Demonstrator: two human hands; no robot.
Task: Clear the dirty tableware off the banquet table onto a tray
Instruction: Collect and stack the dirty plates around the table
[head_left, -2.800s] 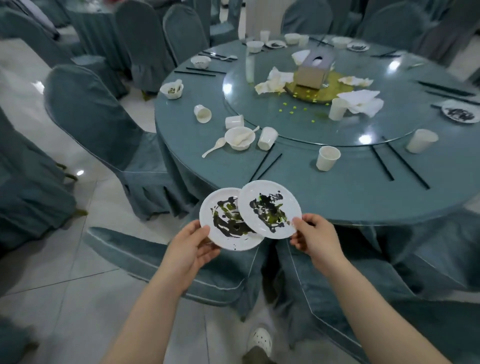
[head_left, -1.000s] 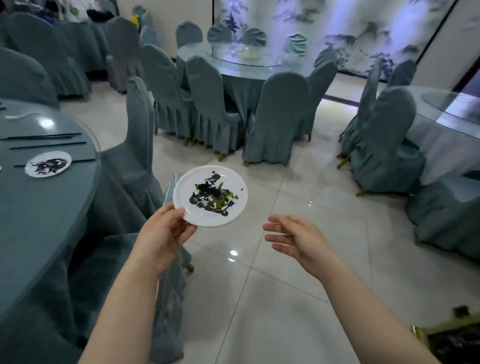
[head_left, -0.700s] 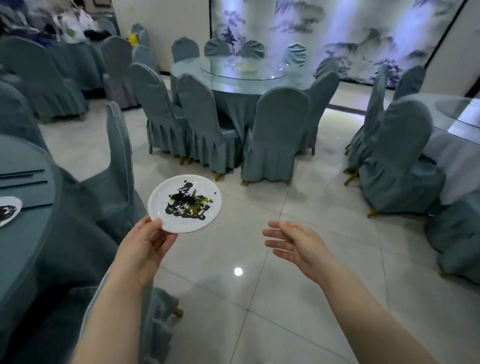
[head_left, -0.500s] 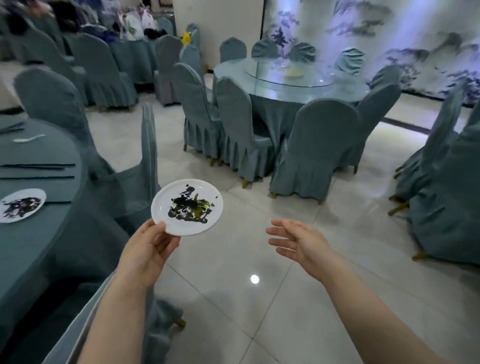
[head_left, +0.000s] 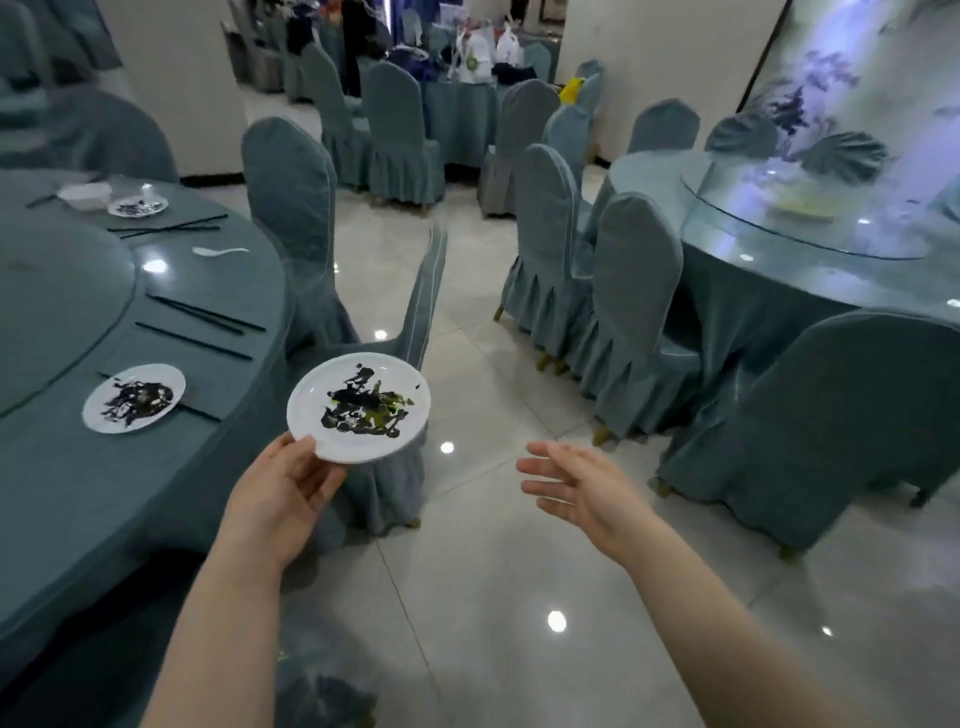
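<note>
White plate (head_left: 358, 408), smeared black and yellow-green, held by its near rim in the left hand (head_left: 283, 493) above the floor, just off the table (head_left: 62, 499) edge | right hand (head_left: 582, 486) empty, fingers straight and spread | second dirty plate (head_left: 134, 397) near the table edge beside black chopsticks (head_left: 195, 340) | spoon (head_left: 218, 252) farther along the edge.
</note>
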